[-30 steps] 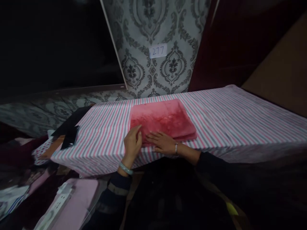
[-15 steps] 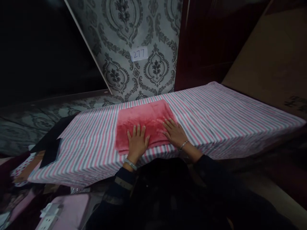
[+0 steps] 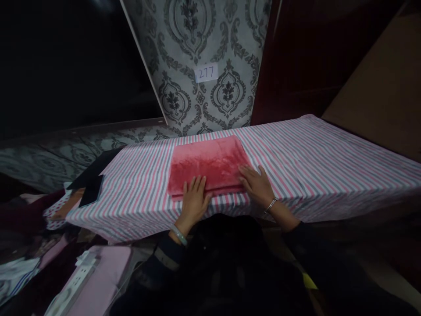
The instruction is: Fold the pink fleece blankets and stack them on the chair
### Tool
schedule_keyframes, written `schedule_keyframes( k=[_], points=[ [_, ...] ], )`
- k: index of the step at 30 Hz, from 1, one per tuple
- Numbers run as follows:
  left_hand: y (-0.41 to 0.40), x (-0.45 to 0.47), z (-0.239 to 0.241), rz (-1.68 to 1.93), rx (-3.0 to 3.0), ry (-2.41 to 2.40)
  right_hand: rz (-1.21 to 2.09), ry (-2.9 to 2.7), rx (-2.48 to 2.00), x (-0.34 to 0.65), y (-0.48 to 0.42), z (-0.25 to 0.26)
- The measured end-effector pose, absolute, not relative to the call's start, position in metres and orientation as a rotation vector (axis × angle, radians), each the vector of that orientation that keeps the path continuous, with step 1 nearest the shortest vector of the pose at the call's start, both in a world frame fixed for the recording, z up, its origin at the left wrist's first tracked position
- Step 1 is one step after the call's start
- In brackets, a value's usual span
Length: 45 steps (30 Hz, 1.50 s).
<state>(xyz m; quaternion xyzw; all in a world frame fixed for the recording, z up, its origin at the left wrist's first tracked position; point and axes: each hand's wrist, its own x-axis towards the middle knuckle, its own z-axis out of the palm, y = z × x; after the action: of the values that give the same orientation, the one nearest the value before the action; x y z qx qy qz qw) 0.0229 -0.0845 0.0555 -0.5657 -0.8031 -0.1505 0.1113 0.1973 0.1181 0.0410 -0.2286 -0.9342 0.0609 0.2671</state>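
Note:
A folded, plush pink-red blanket lies flat on a striped cloth of pink, grey and white. My left hand rests at the blanket's near edge, left of its middle, fingers stretched forward onto the pile and touching it. At the near right corner is my right hand, its fingertips on the blanket and the thumb apart. Neither hand grips the fabric. Each wrist wears a bracelet. Layered folds show along the near edge.
A large dark screen stands at the left behind the cloth-covered surface. A big brown carton is at the right. A phone-like dark slab lies at the left edge. Below it, a white power strip sits on a pink board.
Both hands have slid back toward the blanket's near edge, the right one also out to its right corner. The view has shifted left, so the scene sits further right.

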Motion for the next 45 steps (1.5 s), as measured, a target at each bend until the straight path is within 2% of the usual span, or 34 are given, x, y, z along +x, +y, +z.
schedule_keyframes(
  k=[5,9,13,21,26,32,38,45],
  points=[
    [-0.028,0.039,0.085,-0.399,-1.816,-2.268,0.088,-2.493,-0.547,0.172,0.126,0.07],
    [-0.001,0.063,0.058,-0.308,-1.81,-2.277,-0.009,-2.561,-0.693,0.169,0.121,0.049],
    [-0.009,0.08,0.026,-0.372,-1.798,-2.192,-0.071,-2.475,-0.757,0.181,0.113,0.022],
    [-0.05,0.099,0.008,-0.507,-1.934,-2.115,-0.032,-2.408,-0.68,0.2,0.109,0.003],
    [-0.079,0.067,0.04,-0.75,-2.042,-1.993,0.052,-2.362,-0.632,0.211,0.102,0.022],
    [-0.082,-0.023,0.095,-0.66,-1.42,-2.284,0.014,-2.408,-0.6,0.174,0.116,0.068],
    [-0.087,-0.014,0.052,-0.349,-1.468,-2.481,0.027,-2.558,-0.69,0.17,0.129,0.031],
    [-0.123,-0.016,0.026,-0.476,-1.591,-2.347,0.16,-2.562,-0.433,0.214,0.127,0.008]
  ],
)
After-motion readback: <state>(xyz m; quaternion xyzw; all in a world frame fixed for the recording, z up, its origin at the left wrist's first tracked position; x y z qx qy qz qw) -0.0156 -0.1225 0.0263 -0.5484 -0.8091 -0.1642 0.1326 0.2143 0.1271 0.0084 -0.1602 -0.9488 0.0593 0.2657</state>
